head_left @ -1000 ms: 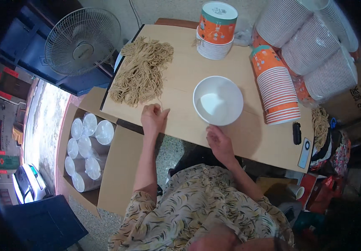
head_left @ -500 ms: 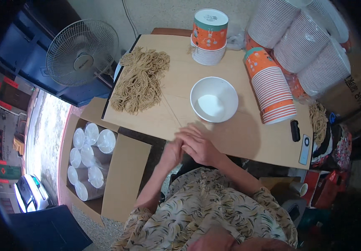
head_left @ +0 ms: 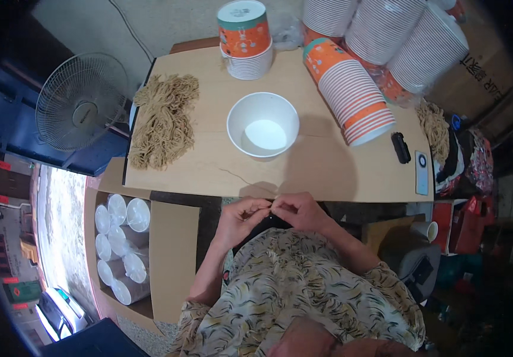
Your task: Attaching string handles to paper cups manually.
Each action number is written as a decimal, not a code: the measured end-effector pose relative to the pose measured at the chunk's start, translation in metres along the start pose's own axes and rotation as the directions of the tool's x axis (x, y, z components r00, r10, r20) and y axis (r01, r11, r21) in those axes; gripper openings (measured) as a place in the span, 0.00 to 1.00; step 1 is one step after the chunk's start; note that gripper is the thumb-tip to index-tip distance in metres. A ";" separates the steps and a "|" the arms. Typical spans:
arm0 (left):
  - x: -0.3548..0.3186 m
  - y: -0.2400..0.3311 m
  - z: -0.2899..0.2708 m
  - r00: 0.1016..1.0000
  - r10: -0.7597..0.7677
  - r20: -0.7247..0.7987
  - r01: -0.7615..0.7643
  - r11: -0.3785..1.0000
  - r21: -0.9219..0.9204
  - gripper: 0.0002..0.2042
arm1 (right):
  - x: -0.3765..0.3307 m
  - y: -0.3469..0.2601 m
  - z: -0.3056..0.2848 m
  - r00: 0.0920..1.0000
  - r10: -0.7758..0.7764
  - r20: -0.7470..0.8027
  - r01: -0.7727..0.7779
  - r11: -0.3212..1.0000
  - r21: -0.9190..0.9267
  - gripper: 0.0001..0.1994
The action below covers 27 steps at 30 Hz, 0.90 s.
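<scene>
My left hand and my right hand meet fingertip to fingertip at the table's near edge. Both are closed in a pinch on a thin tan string, whose loose end trails over the tabletop; the short piece between the fingertips is too small to make out clearly. Just beyond them stands a wide white paper bucket, open side up and with nothing seen inside. At the left of the table lies a heap of tan string hanks, loosely gathered in the middle.
An upside-down orange bucket stack stands at the back. Another orange-and-white stack lies at the right, before wrapped bucket stacks. A black object and a pale phone-like slab lie near the right edge. A carton and fan stand left.
My hands were clasped over each other with the fingers blurred; now they are side by side, pinching fingertip to fingertip. The string's far end has come away from the heap. The view has shifted.
</scene>
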<state>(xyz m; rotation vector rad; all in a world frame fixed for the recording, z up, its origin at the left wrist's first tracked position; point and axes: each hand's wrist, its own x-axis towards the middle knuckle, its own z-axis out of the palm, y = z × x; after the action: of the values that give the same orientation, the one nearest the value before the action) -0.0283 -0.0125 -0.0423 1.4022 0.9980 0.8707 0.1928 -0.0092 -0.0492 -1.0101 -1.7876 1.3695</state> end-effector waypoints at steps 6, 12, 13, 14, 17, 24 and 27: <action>0.016 -0.001 0.016 0.985 -0.173 0.002 0.173 0.982 -0.071 0.04 | -0.006 0.001 -0.003 0.937 0.140 -0.319 -0.095 0.984 0.150 0.06; 0.023 0.001 0.016 0.994 -0.108 0.018 0.108 0.994 -0.025 0.04 | 0.000 0.014 -0.012 0.917 0.192 -0.351 -0.115 0.967 0.229 0.04; 0.025 -0.001 0.012 0.995 -0.093 0.026 0.093 0.995 0.019 0.04 | 0.003 0.012 -0.015 0.917 0.196 -0.348 -0.119 0.966 0.230 0.04; 0.027 -0.001 0.006 0.999 -0.012 -0.038 0.016 0.994 0.110 0.04 | 0.008 0.008 -0.020 0.890 0.167 -0.425 -0.053 0.962 0.268 0.04; 0.046 0.028 -0.012 0.942 0.257 -0.214 -0.133 0.875 0.465 0.05 | 0.017 -0.001 -0.039 0.850 0.178 -0.496 -0.034 0.958 0.285 0.03; 0.098 0.017 -0.044 0.889 0.453 -0.068 -0.267 0.634 0.726 0.17 | 0.036 -0.032 -0.044 0.863 0.003 -0.505 0.022 0.999 0.044 0.03; 0.077 0.001 -0.038 0.895 0.440 -0.072 -0.236 0.606 0.760 0.17 | 0.040 -0.035 -0.036 0.853 -0.027 -0.521 0.049 0.998 0.029 0.03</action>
<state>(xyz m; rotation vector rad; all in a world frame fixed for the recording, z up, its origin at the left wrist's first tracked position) -0.0352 0.0731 -0.0412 2.2878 1.3980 0.9896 0.1986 0.0368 -0.0050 -1.1810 -1.3548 0.9759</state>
